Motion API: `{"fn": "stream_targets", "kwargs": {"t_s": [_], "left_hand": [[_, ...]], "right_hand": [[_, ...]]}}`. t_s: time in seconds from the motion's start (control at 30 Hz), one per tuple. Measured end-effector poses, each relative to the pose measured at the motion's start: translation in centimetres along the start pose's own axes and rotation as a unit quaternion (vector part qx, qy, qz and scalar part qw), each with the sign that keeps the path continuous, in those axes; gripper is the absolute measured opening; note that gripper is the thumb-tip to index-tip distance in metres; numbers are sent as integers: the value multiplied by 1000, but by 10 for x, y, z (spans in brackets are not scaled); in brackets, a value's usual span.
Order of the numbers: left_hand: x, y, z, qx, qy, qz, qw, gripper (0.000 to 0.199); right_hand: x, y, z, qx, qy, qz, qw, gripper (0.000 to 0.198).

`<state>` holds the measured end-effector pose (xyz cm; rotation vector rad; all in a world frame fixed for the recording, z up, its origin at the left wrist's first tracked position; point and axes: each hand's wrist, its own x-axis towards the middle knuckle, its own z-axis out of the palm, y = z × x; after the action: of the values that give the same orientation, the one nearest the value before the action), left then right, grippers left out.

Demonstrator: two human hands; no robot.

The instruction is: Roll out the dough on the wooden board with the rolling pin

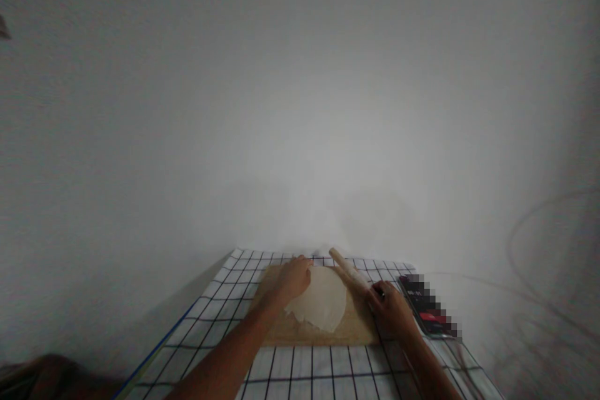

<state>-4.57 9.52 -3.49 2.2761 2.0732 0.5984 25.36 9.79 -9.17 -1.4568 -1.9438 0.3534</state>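
A thin, flat sheet of pale dough (323, 300) lies on a wooden board (276, 336), with a ragged edge at its lower left. At the dough's upper left edge, my left hand (296, 276) has its fingers curled in and closed on the rim; the fingertips are partly hidden. My right hand (388, 303) is wrapped round the near end of a wooden rolling pin (349, 270). The pin slants away up and to the left, over the board's right side and beside the dough, its far end past the board's back edge.
A white cloth with dark grid lines (323, 369) covers the table under the board. Right of my right hand lies a phone (426, 306) with a dark screen, partly pixelated. A plain wall (300, 106) rises behind the table. Thin cables (529, 294) hang at the right.
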Motion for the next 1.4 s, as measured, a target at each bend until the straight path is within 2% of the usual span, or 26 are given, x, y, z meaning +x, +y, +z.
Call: {"fn": "stream_targets", "kwargs": {"t_s": [0.1,0.23,0.47,0.83,1.0,1.1,1.23,1.4], "left_hand": [[17,11,5,12,-25,19,999,37],[23,12,9,33,-41,28,998,38],[32,8,7,76,-33,-24,996,39],[0,20,20,141,22,-2,990,41],[2,14,27,144,59,-23,987,30],[8,9,30,125,61,-46,989,31],[20,-2,23,68,17,-30,997,41],[26,-20,-4,-47,-110,33,992,48]], "right_hand": [[1,1,0,9,13,-5,1000,35],[0,-2,-2,12,23,11,1000,33],[1,-2,0,31,18,19,999,29],[-1,-7,-4,40,27,29,998,27],[0,-5,0,41,27,38,998,26],[1,-4,1,43,32,34,998,27],[1,-3,1,45,40,25,998,29],[3,-2,2,38,36,28,998,27]]}}
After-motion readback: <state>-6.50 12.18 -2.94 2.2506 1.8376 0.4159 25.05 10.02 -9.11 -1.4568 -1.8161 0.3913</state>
